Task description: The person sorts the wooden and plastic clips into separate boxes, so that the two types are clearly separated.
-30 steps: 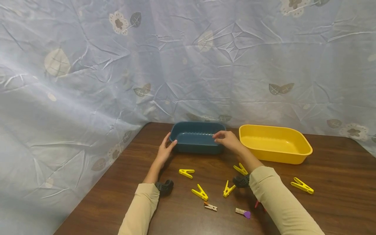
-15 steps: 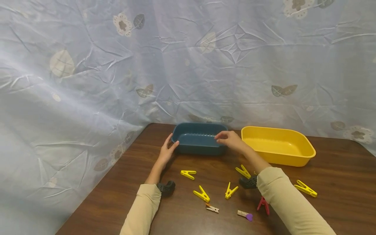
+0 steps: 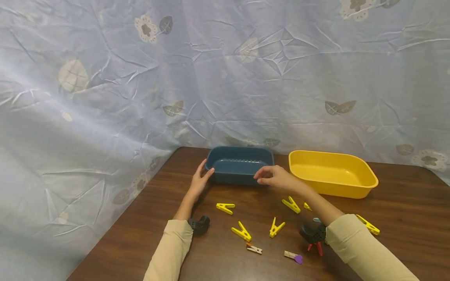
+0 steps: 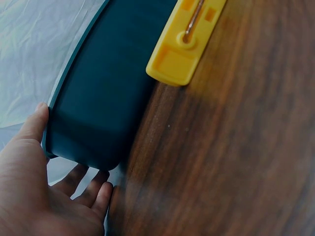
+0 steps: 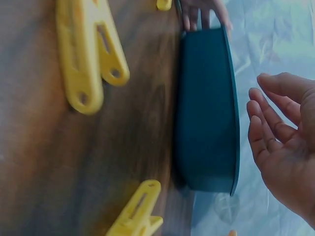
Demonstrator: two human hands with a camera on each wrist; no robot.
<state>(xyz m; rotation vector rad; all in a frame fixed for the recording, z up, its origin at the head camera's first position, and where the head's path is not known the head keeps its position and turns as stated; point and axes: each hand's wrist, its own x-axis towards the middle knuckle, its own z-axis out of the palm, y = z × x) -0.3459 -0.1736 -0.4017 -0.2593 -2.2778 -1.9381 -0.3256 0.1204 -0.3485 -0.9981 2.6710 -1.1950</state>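
At the left end of the dark blue tub (image 3: 232,178), my left hand (image 3: 199,182) rests its thumb on the rim and its fingers on the end wall; the left wrist view shows the same hand (image 4: 44,191) round the tub's corner (image 4: 93,113). My right hand (image 3: 275,177) hovers by the tub's front right corner, fingers loosely bent. In the right wrist view this hand (image 5: 288,132) holds nothing, and a gap separates it from the tub (image 5: 209,118).
A yellow tub (image 3: 334,189) stands right of the blue one. Several yellow clothespins (image 3: 241,231), a red one (image 3: 319,248), a wooden one (image 3: 254,249) and one with a purple heart (image 3: 293,256) lie on the brown table (image 3: 147,218). A patterned curtain (image 3: 225,86) hangs behind.
My right hand has moved off the blue tub's right end toward me, and its forearm has shifted right. My left hand stays at the tub's left end.
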